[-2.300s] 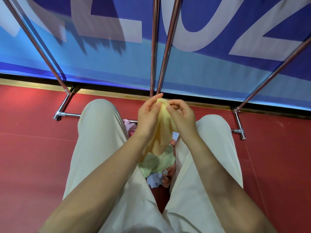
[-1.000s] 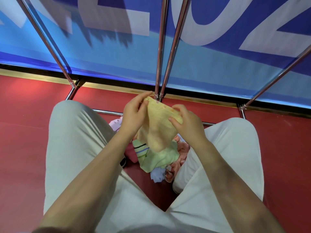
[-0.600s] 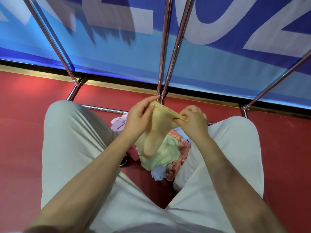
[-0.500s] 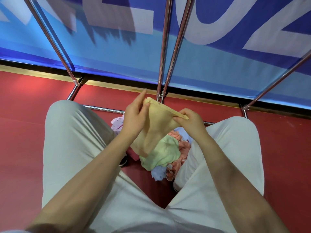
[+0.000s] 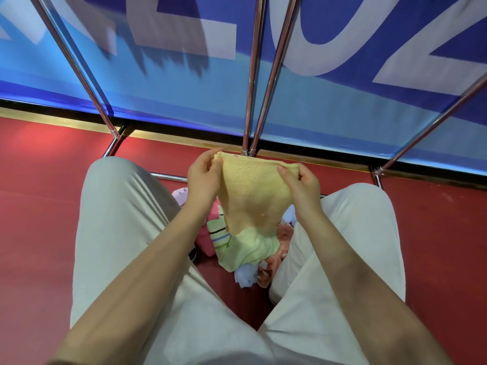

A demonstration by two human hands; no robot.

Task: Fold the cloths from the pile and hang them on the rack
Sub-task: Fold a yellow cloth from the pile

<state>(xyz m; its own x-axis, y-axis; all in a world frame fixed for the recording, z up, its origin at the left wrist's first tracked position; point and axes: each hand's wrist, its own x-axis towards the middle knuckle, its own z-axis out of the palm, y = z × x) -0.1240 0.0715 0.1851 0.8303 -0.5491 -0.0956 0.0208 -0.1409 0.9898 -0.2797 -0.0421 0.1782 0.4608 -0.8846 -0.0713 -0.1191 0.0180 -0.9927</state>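
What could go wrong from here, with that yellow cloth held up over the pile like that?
The yellow cloth hangs only from fingertip pinches of the left hand and right hand at its top edge; a slip could drop it onto the pile below. Its lower end hangs uneven, so the fold may come out crooked.

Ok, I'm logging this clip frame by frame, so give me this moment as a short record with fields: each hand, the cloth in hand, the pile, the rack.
left hand: pinches the cloth's top left corner
right hand: pinches the top right corner
yellow cloth: held up by its top edge, hanging to a point
pile: on the red floor between the knees, green striped cloth on top
rack: metal bars ahead, no cloth visible on them
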